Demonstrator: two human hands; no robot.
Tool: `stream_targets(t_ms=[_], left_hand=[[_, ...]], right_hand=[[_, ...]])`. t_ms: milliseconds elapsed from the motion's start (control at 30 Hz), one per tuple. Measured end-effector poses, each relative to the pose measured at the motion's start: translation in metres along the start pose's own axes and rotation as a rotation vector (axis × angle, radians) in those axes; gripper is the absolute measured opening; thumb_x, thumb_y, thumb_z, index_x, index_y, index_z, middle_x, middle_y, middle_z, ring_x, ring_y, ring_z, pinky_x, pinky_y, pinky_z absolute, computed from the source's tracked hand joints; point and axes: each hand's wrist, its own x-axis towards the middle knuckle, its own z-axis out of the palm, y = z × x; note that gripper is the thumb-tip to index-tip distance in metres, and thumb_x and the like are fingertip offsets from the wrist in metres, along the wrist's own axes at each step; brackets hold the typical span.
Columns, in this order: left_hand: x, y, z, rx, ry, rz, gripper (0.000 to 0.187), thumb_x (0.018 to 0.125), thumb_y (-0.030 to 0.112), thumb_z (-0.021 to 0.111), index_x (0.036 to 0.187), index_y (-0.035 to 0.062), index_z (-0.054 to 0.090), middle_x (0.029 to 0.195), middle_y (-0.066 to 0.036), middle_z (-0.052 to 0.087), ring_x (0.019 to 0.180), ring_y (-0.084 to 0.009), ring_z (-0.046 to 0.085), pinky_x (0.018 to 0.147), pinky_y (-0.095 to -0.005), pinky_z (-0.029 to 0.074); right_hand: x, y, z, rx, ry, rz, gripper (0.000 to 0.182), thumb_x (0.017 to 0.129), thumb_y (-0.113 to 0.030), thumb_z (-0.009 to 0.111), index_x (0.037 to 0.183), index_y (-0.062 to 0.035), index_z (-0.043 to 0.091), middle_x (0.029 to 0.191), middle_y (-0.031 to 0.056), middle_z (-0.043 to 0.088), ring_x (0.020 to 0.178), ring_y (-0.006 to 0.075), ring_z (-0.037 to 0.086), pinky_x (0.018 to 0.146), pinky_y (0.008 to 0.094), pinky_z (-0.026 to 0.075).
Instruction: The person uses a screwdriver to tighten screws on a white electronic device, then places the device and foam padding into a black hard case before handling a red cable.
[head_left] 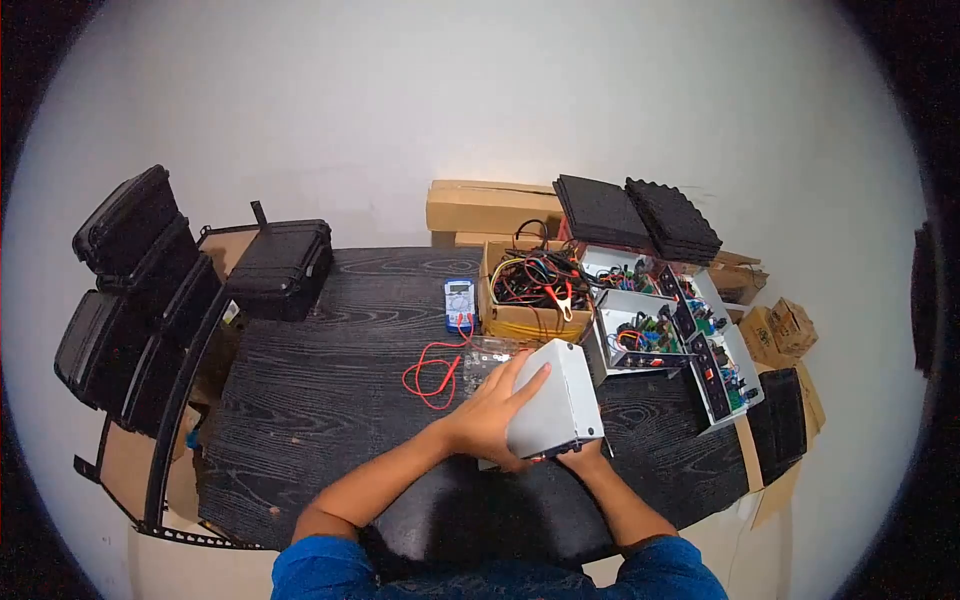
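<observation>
Black hard cases stacked off the left edge of the dark wood-grain counter. Blue multimeter, red leads trailing. Left hand spread flat on tilted grey metal box, steadying it; right hand grips underneath, fingers hidden. Open circuit-board chassis at right

Even, soft indoor light falls from above, bright on the pale wall and dimmer toward the edges. The fisheye lens bends straight lines and leaves black corners. The dark counter shows faint sheen; shadows are weak. Detail is slightly soft throughout.
</observation>
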Motion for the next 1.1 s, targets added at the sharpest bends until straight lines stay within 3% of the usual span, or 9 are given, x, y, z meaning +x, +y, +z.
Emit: stream_targets(t_ms=[200,300,333,467,667,767,867,967,1100], left_hand=[[-0.001,0.019,-0.047,0.133,-0.088,-0.064,0.152,0.047,0.043,0.101,0.172,0.0205,0.017,0.165,-0.035,0.022,0.150,-0.0558,0.029,0.125,-0.0588,0.027],[-0.008,0.025,-0.057,0.195,-0.189,-0.107,0.153,0.044,0.041,0.102,0.172,0.0230,0.019,0.164,-0.034,0.027,0.148,-0.0548,0.033,0.123,-0.0606,0.029],[-0.009,0.025,-0.058,0.214,-0.220,-0.122,0.154,0.043,0.040,0.102,0.171,0.0234,0.019,0.163,-0.033,0.028,0.148,-0.0545,0.034,0.122,-0.0613,0.030],[-0.012,0.016,-0.044,0.269,-0.347,-0.128,0.152,0.044,0.038,0.102,0.171,0.0236,0.020,0.161,-0.034,0.031,0.143,-0.0546,0.040,0.118,-0.0638,0.036],[-0.016,0.010,-0.026,0.277,-0.426,-0.153,0.152,0.043,0.038,0.103,0.170,0.0222,0.022,0.160,-0.033,0.034,0.139,-0.0544,0.044,0.114,-0.0640,0.041],[-0.017,0.010,-0.019,0.320,-0.435,-0.147,0.152,0.041,0.040,0.103,0.169,0.0215,0.024,0.160,-0.032,0.035,0.139,-0.0535,0.045,0.112,-0.0643,0.042],[-0.020,0.006,-0.011,0.375,-0.417,-0.129,0.152,0.040,0.042,0.103,0.169,0.0212,0.025,0.159,-0.031,0.036,0.138,-0.0520,0.046,0.109,-0.0648,0.044],[-0.020,0.007,-0.012,0.387,-0.450,-0.141,0.151,0.040,0.042,0.103,0.168,0.0214,0.027,0.158,-0.030,0.037,0.137,-0.0507,0.047,0.107,-0.0647,0.045],[-0.019,0.010,-0.013,0.392,-0.460,-0.154,0.151,0.039,0.043,0.103,0.168,0.0217,0.028,0.158,-0.029,0.038,0.137,-0.0499,0.048,0.105,-0.0653,0.045]], right_hand=[[0.013,-0.014,0.003,-0.187,-0.057,-0.012,0.069,0.088,-0.021,0.082,0.145,0.0008,0.050,0.129,0.0179,0.071,0.122,0.0303,0.069,0.105,0.0418,0.054],[0.031,-0.044,0.014,0.651,0.123,0.497,0.036,0.101,-0.011,0.067,0.134,-0.0024,0.053,0.119,0.0117,0.073,0.110,0.0201,0.071,0.096,0.0340,0.057],[0.031,-0.031,0.018,0.835,0.138,0.585,0.015,0.108,-0.006,0.056,0.123,-0.0053,0.054,0.112,0.0064,0.073,0.099,0.0113,0.069,0.084,0.0271,0.056],[0.023,0.003,0.020,0.745,0.011,0.678,0.009,0.110,-0.008,0.055,0.118,-0.0050,0.055,0.099,0.0027,0.071,0.089,0.0096,0.066,0.077,0.0274,0.054],[0.016,0.024,0.011,0.307,-0.188,0.523,0.004,0.103,-0.005,0.060,0.103,-0.0022,0.064,0.096,0.0031,0.070,0.084,0.0099,0.065,0.077,0.0256,0.052],[0.023,0.006,0.005,0.096,-0.244,0.510,0.003,0.096,-0.002,0.065,0.098,-0.0013,0.067,0.099,0.0079,0.073,0.089,0.0178,0.070,0.082,0.0315,0.054],[0.034,-0.012,0.007,-0.083,-0.205,0.206,0.007,0.091,-0.001,0.068,0.098,-0.0007,0.068,0.104,0.0130,0.074,0.099,0.0302,0.070,0.090,0.0404,0.054],[0.034,-0.014,0.008,-0.114,-0.214,0.180,0.010,0.088,-0.002,0.069,0.097,0.0005,0.068,0.108,0.0159,0.074,0.108,0.0391,0.067,0.096,0.0466,0.052],[0.035,-0.016,0.007,-0.141,-0.222,0.188,0.009,0.088,-0.002,0.069,0.097,0.0005,0.069,0.110,0.0162,0.074,0.109,0.0375,0.067,0.096,0.0460,0.052]])
